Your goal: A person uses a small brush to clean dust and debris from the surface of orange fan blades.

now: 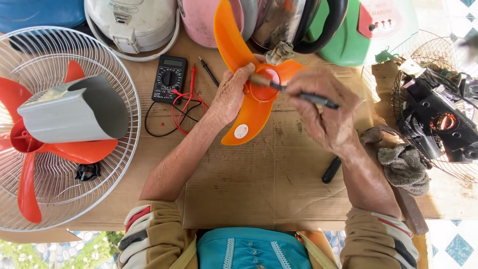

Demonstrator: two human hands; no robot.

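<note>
**A:** What lies nearest the person, low in the frame?

**B:** A sheet of cardboard (239, 184) covers the table. On it, right of centre, lies a black handle (331, 170), and further right a grey rag (404, 167).

**A:** And the hands?

**B:** Above the centre. The left hand (230, 94) is clenched around the hub of an orange fan blade (246, 74), held over the cardboard with one blade pointing to the top edge and another down toward the person. The right hand (326, 112) grips a dark slim tool (298, 93), its tip lying on the hub's round face.

**A:** What is at the left?

**B:** A white wire fan guard (55, 199) fills the left side, with a red fan blade (30, 149) and a grey curved housing (74, 112) lying in it. Between guard and left hand sits a black multimeter (169, 78) with red and black leads.

**A:** Farthest off?

**B:** Along the top edge, a row of appliances: white, pink, green. At the right edge, a black motor (438, 119) in another wire guard.
</note>
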